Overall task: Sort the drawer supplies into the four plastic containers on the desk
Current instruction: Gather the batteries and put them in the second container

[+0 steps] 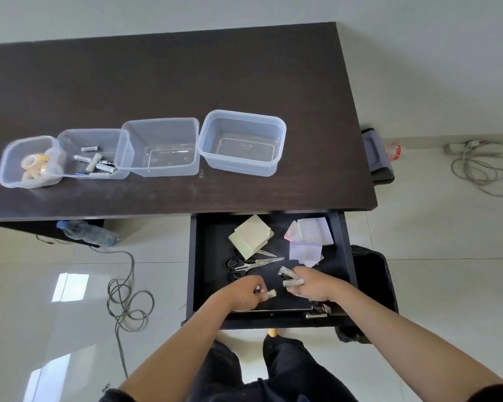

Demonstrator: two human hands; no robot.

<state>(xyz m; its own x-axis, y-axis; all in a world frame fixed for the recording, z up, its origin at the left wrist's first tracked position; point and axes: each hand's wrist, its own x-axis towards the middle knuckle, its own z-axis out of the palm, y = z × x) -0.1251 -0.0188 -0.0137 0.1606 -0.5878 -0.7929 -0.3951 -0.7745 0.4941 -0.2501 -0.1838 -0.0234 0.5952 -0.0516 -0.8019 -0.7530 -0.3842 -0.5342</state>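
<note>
Left hand [246, 291] pinching small white cylindrical battery [271, 293]; right hand [312, 285] clutching several white batteries [292, 278] in open black drawer [199, 256]. Likely light, rigid, smooth, rolling; gripping mid-body.

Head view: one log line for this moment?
left hand grips battery | right hand grips batteries | over drawer

My bare arms, dark clothes

My left hand [246, 291] and right hand [314, 285] wear no gloves, rings or watch; both forearms are bare to short black sleeves at the frame's bottom corners, and I wear black trousers [262, 369].
</note>
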